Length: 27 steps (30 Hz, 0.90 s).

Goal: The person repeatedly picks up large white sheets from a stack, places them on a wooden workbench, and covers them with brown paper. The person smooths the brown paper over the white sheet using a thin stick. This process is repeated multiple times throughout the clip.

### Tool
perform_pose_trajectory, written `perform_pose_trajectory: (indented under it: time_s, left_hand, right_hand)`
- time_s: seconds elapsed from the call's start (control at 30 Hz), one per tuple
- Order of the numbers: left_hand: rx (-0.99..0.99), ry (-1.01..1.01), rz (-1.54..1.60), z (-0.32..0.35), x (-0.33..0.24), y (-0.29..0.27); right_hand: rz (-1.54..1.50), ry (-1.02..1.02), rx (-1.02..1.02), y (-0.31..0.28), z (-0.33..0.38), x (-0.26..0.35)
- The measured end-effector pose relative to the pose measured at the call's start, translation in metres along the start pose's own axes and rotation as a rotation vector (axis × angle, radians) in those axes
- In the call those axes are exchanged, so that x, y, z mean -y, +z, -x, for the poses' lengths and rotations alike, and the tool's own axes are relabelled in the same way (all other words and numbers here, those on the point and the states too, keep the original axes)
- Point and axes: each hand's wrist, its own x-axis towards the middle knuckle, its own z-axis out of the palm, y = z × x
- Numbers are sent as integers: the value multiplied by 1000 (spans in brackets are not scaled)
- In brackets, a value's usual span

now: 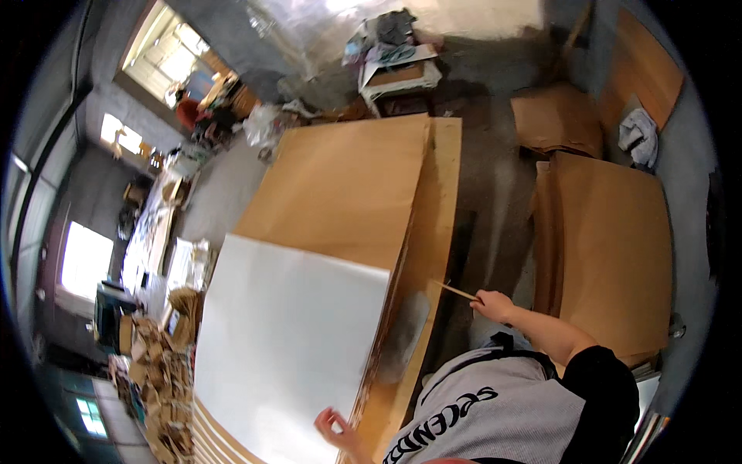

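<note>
White and smooth, a large sheet (290, 340) lies nearest, spread over the near end of a tan plywood board (348, 185) and filling the view from six toward nine o'clock. At six o'clock the left hand (334, 427) sits at the sheet's near right corner, fingers curled with thumb and forefinger pinched together; whether they actually nip the sheet's edge cannot be told. Just beside it at five o'clock is the person's grey printed shirt (479, 410) with a black sleeve. At about four o'clock the right hand (491, 305) is closed around the end of a thin wooden stick (456, 291), which points left toward the right edge of the board stack. A grey smear (406, 336) marks the lower plank (437, 232) beside the sheet, between the two hands. Farther out at three o'clock, a second pile of brown boards (610, 263) rests on the concrete floor (495, 170), well apart from the first. At one o'clock a white rag (638, 135) lies by leaning panels. At twelve o'clock stands a cluttered small table (398, 73); at ten o'clock, bright windows (166, 54).
</note>
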Motion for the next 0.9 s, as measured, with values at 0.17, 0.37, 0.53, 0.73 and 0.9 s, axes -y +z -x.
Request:
perform_pose_trajectory:
  time_s: [0.17,0.37,0.53,0.73,0.9]
  left_hand:
    - [709,168,216,-31,-94,142]
    - [1334,317,109,-37,-173,254]
    - [1734,556,-119,-35,-225,346]
    - [1940,855,-106,-43,-284,478]
    - [2052,1112,-54,-21,-392,585]
  right_hand:
    - [-129,103,-179,-60,1,-82]
    - [-244,297,-544,-113,19,-196]
    - [-403,478,-915,-109,56,-259]
    - [-681,878,-845,-88,93,-268]
    - [-653,999,-1089,-112,65,-304]
